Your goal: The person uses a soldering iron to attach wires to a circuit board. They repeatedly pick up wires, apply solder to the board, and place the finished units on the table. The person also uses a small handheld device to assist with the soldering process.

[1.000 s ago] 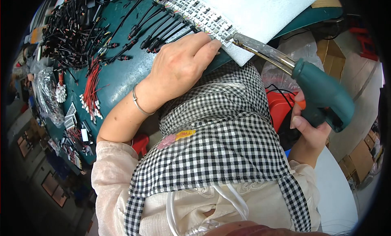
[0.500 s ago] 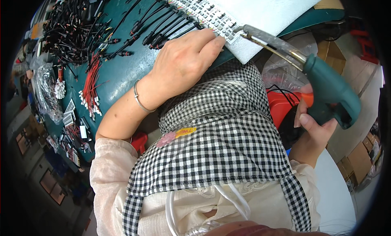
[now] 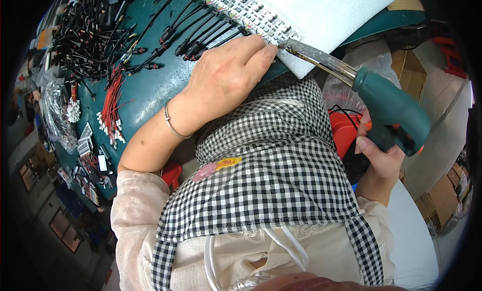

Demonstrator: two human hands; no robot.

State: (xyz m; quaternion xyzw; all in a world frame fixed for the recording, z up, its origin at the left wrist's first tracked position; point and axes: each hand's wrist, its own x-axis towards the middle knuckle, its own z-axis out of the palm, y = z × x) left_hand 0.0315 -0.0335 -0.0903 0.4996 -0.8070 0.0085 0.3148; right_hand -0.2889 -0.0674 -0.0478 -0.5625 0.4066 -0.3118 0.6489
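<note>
My right hand (image 3: pixel 380 158) is wrapped round the handle of a green soldering gun (image 3: pixel 394 107). Its metal tip reaches left to the near end of a white circuit board panel (image 3: pixel 253 15), close beside my left fingers. The panel carries rows of small components and lies on a white foam sheet (image 3: pixel 321 19). At the panel's near edge, my left hand (image 3: pixel 228 75) is closed with its fingertips pressed together; what they pinch is hidden beneath the hand. Several black cables (image 3: pixel 206 32) with thick connectors run to the panel's left edge.
On the green table (image 3: pixel 155 92), a heap of black cables (image 3: pixel 83 39) lies at the far left. Red wires with white plugs (image 3: pixel 113 107) and clear plastic bags (image 3: pixel 57 107) are nearer. Cardboard boxes (image 3: pixel 442 200) stand at the right, and a red stool (image 3: pixel 344 132) is below the table edge.
My right hand has moved the soldering gun left and slightly down in view, bringing its tip to my left fingertips at the panel's end. The left hand has stayed in place.
</note>
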